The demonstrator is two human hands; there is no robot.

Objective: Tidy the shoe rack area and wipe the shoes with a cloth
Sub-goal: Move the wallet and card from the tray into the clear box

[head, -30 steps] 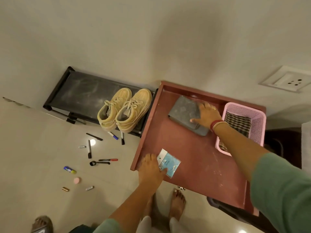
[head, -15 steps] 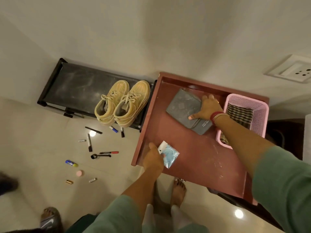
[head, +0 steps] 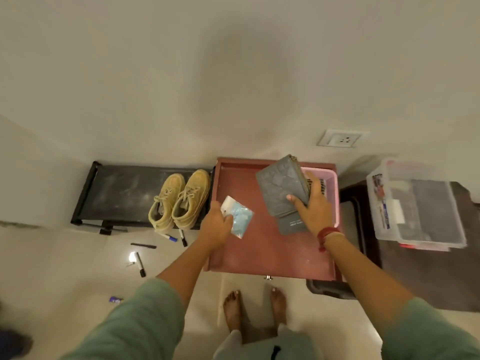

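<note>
Over the red drawer (head: 262, 258), the right hand (head: 313, 203) grips a grey wallet (head: 281, 188); the left hand (head: 217, 227) holds a blue packet (head: 241, 219).

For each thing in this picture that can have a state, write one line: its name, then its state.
Wallet: gripped in right hand.
Packet: gripped in left hand.
Shoes: paired on rack, laced.
Drawer: open.
Basket: in drawer.
Markers: scattered on floor.

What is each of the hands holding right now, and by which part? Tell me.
The left hand pinches the small blue packet by its near-left edge. The right hand grips the grey wallet along its right, zippered edge, lifted.
</note>
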